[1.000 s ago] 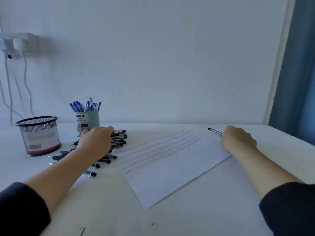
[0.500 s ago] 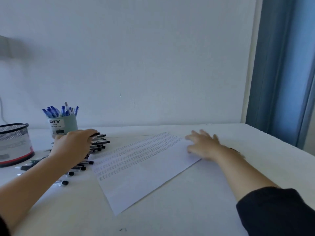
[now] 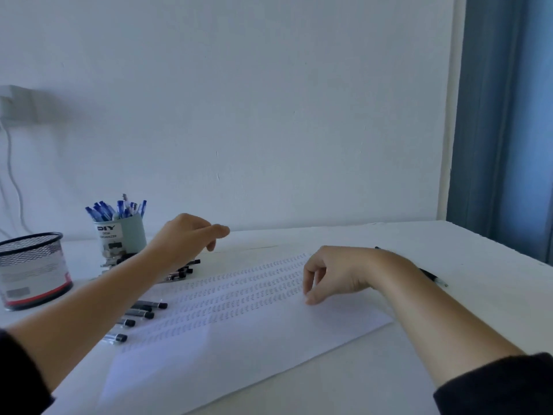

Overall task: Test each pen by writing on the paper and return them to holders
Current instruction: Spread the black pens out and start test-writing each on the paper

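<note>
Two dark sleeves (image 3: 493, 384) are framing the nearest part of the white table (image 3: 374, 384), and between them the white sheet of paper (image 3: 239, 354), covered in rows of small written marks, is lying at a slant. Resting on the sheet's far right part, the right hand (image 3: 338, 274) is holding nothing, its fingers loosely curled and its thumb tip touching the paper. Just behind its wrist a slim black pen (image 3: 434, 277) is lying on the table, its long axis running away from the person and leftward. Left of the paper, a heap of black-capped clear pens (image 3: 143, 310) is lying mostly crosswise, caps pointing toward the sheet. Above that heap the left hand (image 3: 185, 238) is hovering, fingers partly curled, and it seems empty, though blur is hiding the fingertips. That hand is much the nearer to the heap, so the next pick probably falls to it. Farther back are standing a black mesh holder (image 3: 33, 268) and a pale green cup of blue pens (image 3: 119, 232).
</note>
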